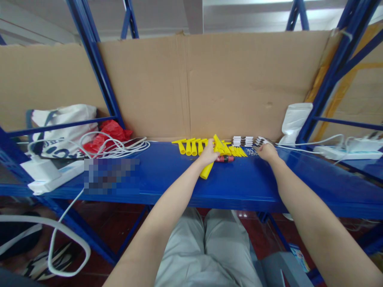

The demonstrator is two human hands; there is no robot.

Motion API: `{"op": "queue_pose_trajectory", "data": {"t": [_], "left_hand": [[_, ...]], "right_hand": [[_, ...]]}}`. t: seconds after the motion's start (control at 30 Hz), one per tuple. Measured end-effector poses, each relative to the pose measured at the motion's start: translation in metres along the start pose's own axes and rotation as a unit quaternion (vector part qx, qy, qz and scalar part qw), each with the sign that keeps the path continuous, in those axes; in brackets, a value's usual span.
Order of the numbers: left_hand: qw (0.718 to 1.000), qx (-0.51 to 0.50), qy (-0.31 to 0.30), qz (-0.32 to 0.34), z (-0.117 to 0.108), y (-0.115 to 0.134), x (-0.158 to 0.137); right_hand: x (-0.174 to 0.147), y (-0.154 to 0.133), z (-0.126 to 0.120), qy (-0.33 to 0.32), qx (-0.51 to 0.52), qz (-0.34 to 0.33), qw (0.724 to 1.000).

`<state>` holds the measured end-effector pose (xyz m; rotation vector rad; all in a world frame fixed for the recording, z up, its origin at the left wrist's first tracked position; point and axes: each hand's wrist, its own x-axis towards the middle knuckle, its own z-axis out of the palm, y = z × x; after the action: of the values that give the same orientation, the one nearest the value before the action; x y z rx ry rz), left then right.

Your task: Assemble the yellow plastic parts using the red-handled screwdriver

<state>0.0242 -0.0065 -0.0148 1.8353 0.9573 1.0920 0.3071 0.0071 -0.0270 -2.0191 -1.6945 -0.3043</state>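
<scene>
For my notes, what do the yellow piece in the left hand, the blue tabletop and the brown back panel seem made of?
Yellow piece: probably plastic, smooth, evenly coloured.
Blue tabletop: perhaps painted metal, showing sheen.
Back panel: likely cardboard, matte, creased.

The plastic pieces (206, 171) are showing plain yellow, the worktop (167, 177) is gleaming blue, the stacked strips (242, 141) are alternating white and dark.

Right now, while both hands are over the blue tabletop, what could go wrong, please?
The right hand is close to the scattered small silvery pieces, so it might brush some away. The red-and-black cylindrical object lies beside the long yellow plastic-looking part in the left hand; a nudge could perhaps set it rolling.
</scene>
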Motion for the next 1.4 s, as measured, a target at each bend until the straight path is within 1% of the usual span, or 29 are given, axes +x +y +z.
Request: {"op": "queue_pose_trajectory", "data": {"t": [0.07,0.1,0.17,0.27,0.33,0.47,0.57,0.63,0.67,0.7,0.73,0.77,0.83,0.87,0.9,0.97,1.07,1.13,1.27,1.4], "left_hand": [[1.000,-0.006,0.001,0.000,0.000,0.001,-0.001],[1.000,-0.008,0.001,0.001,0.001,0.002,-0.001],[1.000,-0.011,0.000,0.002,0.001,0.003,-0.002],[1.000,-0.020,-0.002,-0.002,0.001,0.003,-0.002],[0.999,-0.032,-0.005,-0.010,0.002,0.003,-0.002],[0.994,-0.106,-0.015,-0.034,0.003,0.005,-0.001],[0.983,-0.171,-0.013,-0.059,0.002,0.009,0.000],[0.976,-0.203,-0.021,-0.077,0.000,0.013,0.000],[0.972,-0.217,-0.031,-0.083,-0.002,0.014,0.000],[0.968,-0.230,-0.047,-0.086,-0.003,0.016,0.000],[0.964,-0.242,-0.066,-0.086,-0.005,0.018,0.000],[0.960,-0.252,-0.087,-0.082,-0.006,0.019,0.000],[0.952,-0.272,-0.120,-0.071,-0.007,0.020,-0.001],[0.948,-0.281,-0.132,-0.066,-0.006,0.021,-0.001],[0.945,-0.289,-0.142,-0.063,-0.006,0.021,-0.002],[0.938,-0.302,-0.158,-0.059,-0.005,0.022,-0.003],[0.933,-0.308,-0.176,-0.059,-0.002,0.022,-0.004],[0.931,-0.310,-0.186,-0.058,0.000,0.021,-0.005],[0.929,-0.311,-0.193,-0.060,0.003,0.019,-0.004],[0.928,-0.313,-0.189,-0.078,0.006,0.020,-0.004]], "right_hand": [[-0.003,-0.005,0.001,-0.025,-0.029,0.034,0.999],[-0.004,-0.008,0.000,-0.030,-0.039,0.038,0.998],[-0.007,-0.013,-0.001,-0.022,-0.050,0.031,0.998],[-0.010,-0.018,-0.001,-0.015,-0.066,0.048,0.997],[-0.010,-0.018,0.000,-0.010,-0.059,0.057,0.997],[-0.005,-0.021,0.001,0.039,0.008,0.027,0.999],[-0.002,-0.037,-0.003,0.056,0.114,0.015,0.992],[-0.004,-0.053,-0.008,0.051,0.228,0.043,0.971],[-0.006,-0.062,-0.010,0.037,0.304,0.058,0.950],[-0.009,-0.071,-0.013,0.020,0.387,0.085,0.918],[-0.013,-0.080,-0.015,-0.024,0.460,0.100,0.882],[-0.017,-0.087,-0.017,-0.076,0.520,0.094,0.846],[-0.024,-0.100,-0.019,-0.190,0.584,0.073,0.786],[-0.027,-0.105,-0.019,-0.233,0.602,0.058,0.761],[-0.030,-0.109,-0.019,-0.264,0.615,0.046,0.742],[-0.036,-0.116,-0.019,-0.294,0.637,0.024,0.712],[-0.042,-0.123,-0.021,-0.309,0.659,0.000,0.685],[-0.044,-0.125,-0.022,-0.308,0.666,0.002,0.679],[-0.046,-0.125,-0.021,-0.301,0.667,0.028,0.681],[-0.046,-0.125,-0.018,-0.297,0.658,0.011,0.692]]}}
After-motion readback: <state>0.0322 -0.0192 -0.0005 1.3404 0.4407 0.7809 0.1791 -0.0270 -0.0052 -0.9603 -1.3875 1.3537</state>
